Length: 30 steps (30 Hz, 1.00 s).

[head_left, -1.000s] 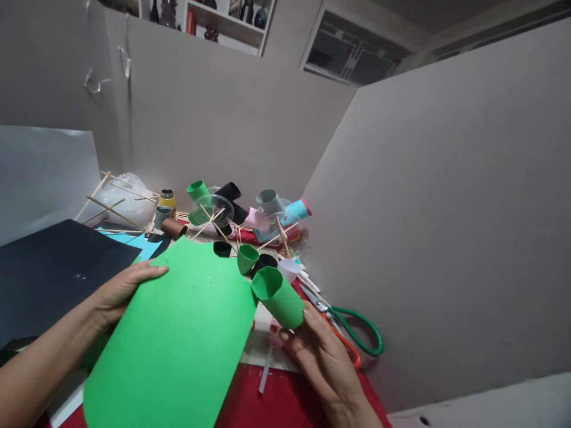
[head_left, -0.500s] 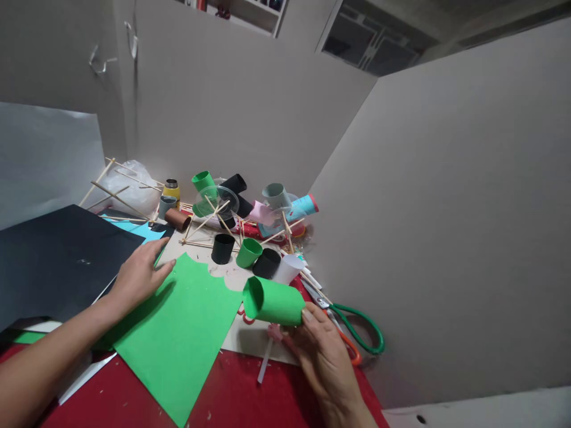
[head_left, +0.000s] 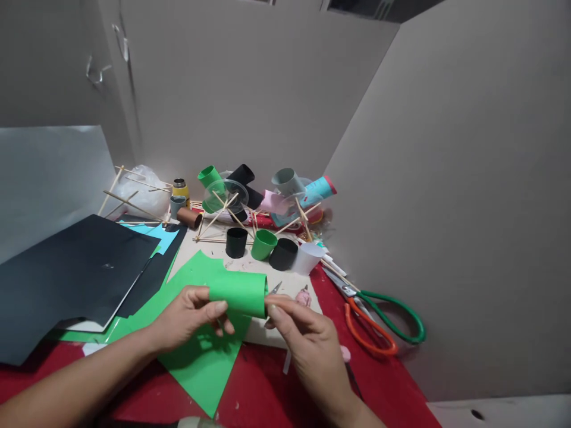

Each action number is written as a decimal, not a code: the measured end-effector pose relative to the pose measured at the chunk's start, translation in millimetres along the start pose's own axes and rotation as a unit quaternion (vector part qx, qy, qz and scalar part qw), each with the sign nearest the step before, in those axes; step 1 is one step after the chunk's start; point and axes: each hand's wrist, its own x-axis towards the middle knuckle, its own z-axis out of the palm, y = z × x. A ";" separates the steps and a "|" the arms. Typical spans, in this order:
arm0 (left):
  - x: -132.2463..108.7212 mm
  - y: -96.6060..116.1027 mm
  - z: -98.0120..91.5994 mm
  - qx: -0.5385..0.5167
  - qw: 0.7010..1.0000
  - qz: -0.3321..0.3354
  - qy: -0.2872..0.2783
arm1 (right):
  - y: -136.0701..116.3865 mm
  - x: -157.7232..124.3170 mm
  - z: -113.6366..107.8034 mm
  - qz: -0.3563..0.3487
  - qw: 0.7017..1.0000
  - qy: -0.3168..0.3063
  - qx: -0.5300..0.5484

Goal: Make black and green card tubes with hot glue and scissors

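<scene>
A green paper tube lies sideways between my two hands, above a green paper sheet with a scalloped far edge. My left hand grips the tube's left end, its thumb in front. At the right end, my right hand pinches the rim between thumb and fingers. Just beyond my right fingers a pink object with a pointed tip is partly hidden. A small pointed metal tip shows beside the tube; the rest of it is hidden.
Large scissors with green and orange handles lie at the right by the wall. Behind stand a black tube, a green tube and other tubes, before stick frames with discs. Black sheets cover the left side.
My left hand has lifted off the sheet area and taken hold of the green tube's left end. The tube has turned more level, and my right fingers have shifted at its right rim.
</scene>
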 end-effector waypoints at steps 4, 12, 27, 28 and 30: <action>6.0 -0.6 -10.9 -0.181 0.982 -0.049 0.010 | 5.5 -0.4 -23.3 -0.069 0.993 0.066 -0.065; 10.9 0.7 -17.8 -0.264 0.959 -0.089 0.047 | 74.0 -12.9 -116.1 -0.056 0.916 0.035 -0.397; -5.7 0.0 -12.0 0.373 0.897 0.213 0.103 | 100.7 -21.6 -121.7 0.033 0.869 -0.107 -0.483; -7.3 -0.9 -13.1 0.417 0.875 0.236 0.074 | 100.7 -21.9 -122.0 0.034 0.871 -0.107 -0.479; -8.2 -3.9 -15.2 0.481 0.832 0.275 0.036 | 100.0 -25.4 -122.2 0.035 0.878 -0.105 -0.467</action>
